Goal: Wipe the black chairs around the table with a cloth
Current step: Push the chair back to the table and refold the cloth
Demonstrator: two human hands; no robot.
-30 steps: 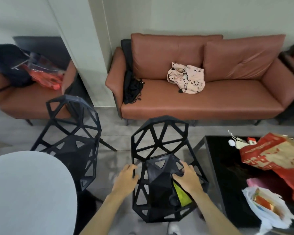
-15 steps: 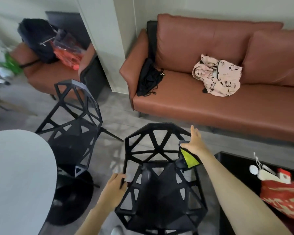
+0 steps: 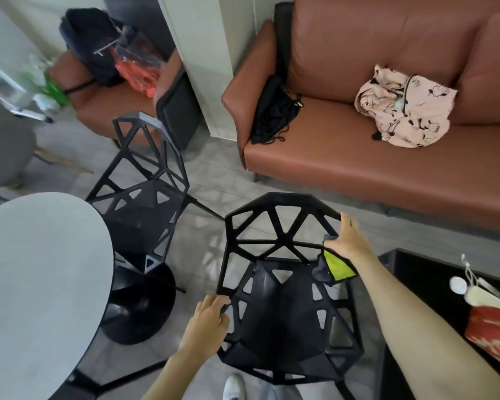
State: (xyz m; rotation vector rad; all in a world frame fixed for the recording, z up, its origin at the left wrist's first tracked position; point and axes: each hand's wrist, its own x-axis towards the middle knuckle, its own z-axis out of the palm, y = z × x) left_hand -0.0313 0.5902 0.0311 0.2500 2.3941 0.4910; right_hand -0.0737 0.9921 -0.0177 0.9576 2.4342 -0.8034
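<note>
The right hand (image 3: 348, 241) presses the grey-and-yellow cloth (image 3: 334, 267) against the near black chair's (image 3: 283, 290) right backrest edge, left hand (image 3: 207, 321) gripping its seat's left edge; wiping likely proceeds along the top rim

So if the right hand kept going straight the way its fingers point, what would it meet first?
The right hand, holding the cloth, points up over the black chair backrest's top right edge. Beyond that, probably bare floor, then the brown sofa front; depth is hard to judge.
</note>
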